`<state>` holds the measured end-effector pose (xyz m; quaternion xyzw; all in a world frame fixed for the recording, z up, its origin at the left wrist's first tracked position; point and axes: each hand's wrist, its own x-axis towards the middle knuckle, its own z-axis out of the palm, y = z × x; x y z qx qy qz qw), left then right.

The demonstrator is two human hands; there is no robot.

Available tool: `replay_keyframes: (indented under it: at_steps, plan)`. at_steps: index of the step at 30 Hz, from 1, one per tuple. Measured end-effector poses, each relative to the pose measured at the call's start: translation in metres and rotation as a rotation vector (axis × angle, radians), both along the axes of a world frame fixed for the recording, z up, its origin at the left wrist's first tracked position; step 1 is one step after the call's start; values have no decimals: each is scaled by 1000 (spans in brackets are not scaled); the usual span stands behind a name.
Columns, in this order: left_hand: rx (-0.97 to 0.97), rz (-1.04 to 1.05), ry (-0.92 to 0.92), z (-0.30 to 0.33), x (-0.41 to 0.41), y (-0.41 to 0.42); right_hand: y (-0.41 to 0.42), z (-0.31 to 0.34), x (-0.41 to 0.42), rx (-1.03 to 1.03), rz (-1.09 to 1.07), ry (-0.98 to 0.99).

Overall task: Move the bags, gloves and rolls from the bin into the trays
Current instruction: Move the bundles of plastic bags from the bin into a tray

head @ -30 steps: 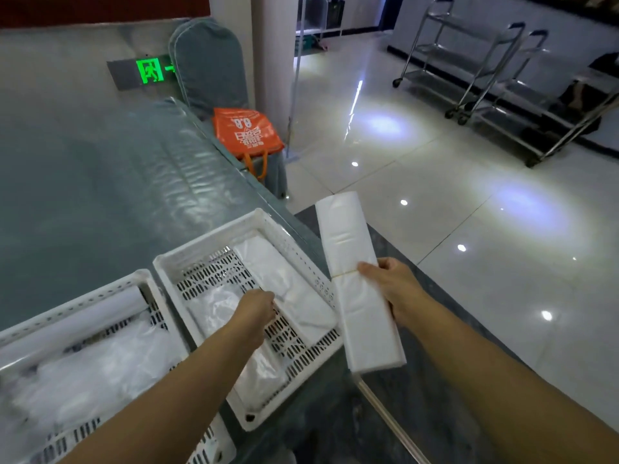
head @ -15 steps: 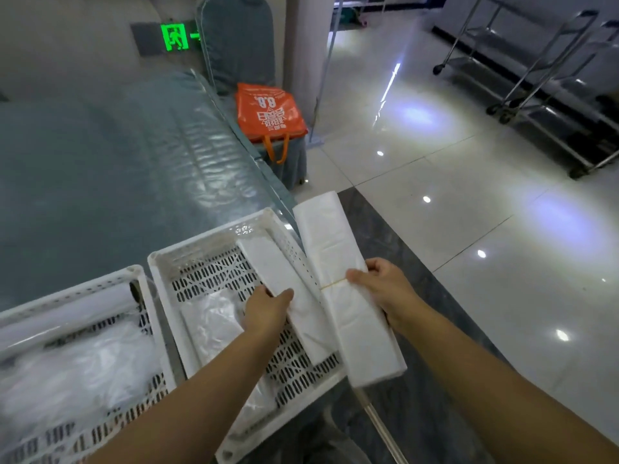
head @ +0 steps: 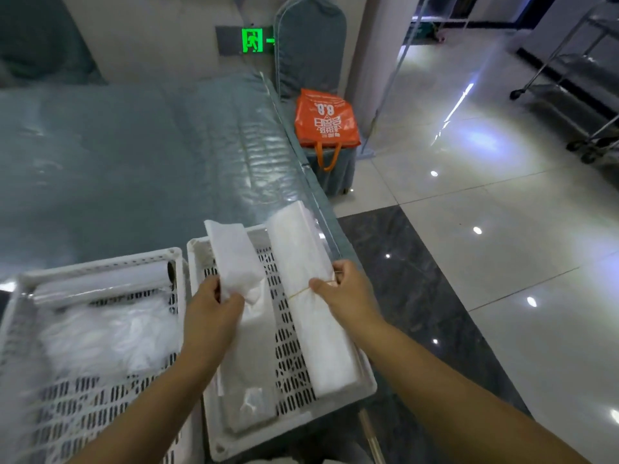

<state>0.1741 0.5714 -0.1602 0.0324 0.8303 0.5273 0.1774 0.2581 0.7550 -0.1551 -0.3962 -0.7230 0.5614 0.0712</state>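
I'm loading the right tray (head: 366, 385). My right hand (head: 345, 289) grips a banded stack of bags (head: 311, 296) by its rubber band, the stack lying along the tray's right side with its far end over the rim. My left hand (head: 214, 306) pinches a smaller pack (head: 234, 259), tilted up over the tray's middle. Next, I judge, both want lowering flat side by side and letting go. The left tray (head: 100, 259) on the counter (head: 134, 155) already holds a roll (head: 100, 288).
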Motion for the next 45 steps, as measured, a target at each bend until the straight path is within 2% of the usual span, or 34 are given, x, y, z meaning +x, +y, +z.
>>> replay_keyframes:
  at_steps: [5, 9, 11, 14, 16, 17, 20, 25, 29, 34, 38, 41, 45]
  plan:
    - [51, 83, 30, 12, -7, -27, -30, -21, -16, 151, 69, -86]
    - [91, 90, 7, 11, -7, -34, -39, -34, -11, 198, 95, -140]
    - [106, 87, -3, 10, -7, -36, -40, -38, -7, 285, 127, -152]
    - [109, 87, -9, 8, -5, -40, -41, -46, -3, 576, 229, -198]
    - [106, 81, -11, 8, -5, -43, -46, -47, -4, 612, 230, -171]
    - [106, 76, -12, 8, -5, -44, -48, -48, -4, 678, 262, -166]
    - [112, 64, -5, 10, -8, -43, -59, -61, -3, 993, 549, -228]
    - [113, 32, -6, 13, -8, -36, -64, -71, -8, 1075, 697, -386]
    - [78, -2, -15, 9, -9, -32, -50, -69, -5, 1049, 602, -314]
    - [74, -19, -18, 7, -7, -25, -45, -74, 1, 1049, 614, -273]
    - [76, -42, -27, 8, -6, -18, -39, -64, 0, 857, 619, -187]
    - [83, -56, -6, 11, -5, -10, -20, -45, 9, 626, 414, -26]
    - [79, -113, -14, 9, 7, 16, 20, -28, 31, 593, 181, -3]
